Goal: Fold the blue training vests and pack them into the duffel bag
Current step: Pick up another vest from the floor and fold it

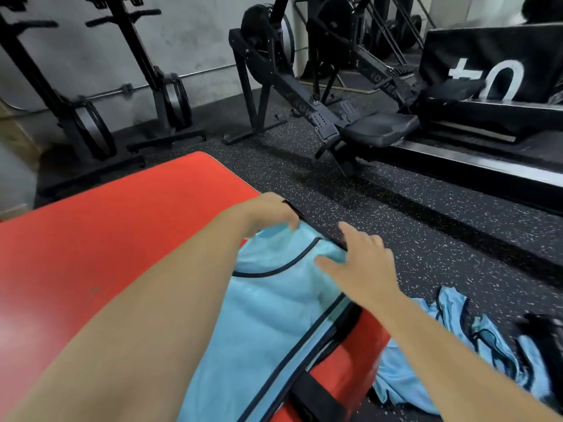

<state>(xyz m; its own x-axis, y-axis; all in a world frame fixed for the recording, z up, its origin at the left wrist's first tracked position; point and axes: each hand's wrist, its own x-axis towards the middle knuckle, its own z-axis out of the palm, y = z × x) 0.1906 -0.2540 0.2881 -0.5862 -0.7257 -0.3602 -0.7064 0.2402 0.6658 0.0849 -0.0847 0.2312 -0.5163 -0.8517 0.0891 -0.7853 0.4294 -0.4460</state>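
A light blue training vest (268, 312) with dark trim lies spread over the right edge of a red padded box (106, 254). My left hand (271, 214) grips the vest's far shoulder strap at the box's corner, fingers curled over the cloth. My right hand (356, 263) rests flat on the other shoulder of the vest, fingers spread. More blue vests (451, 360) lie in a loose heap on the floor at the right. The duffel bag is not clearly in view; a dark blurred object (545, 330) sits at the right edge.
A black strap (316, 394) runs along the red box's side. Rowing machines (335, 117) stand on the speckled black rubber floor (426, 223) ahead. A black box with white lettering (493, 62) sits at the back right. Upright machines (91, 102) line the grey wall.
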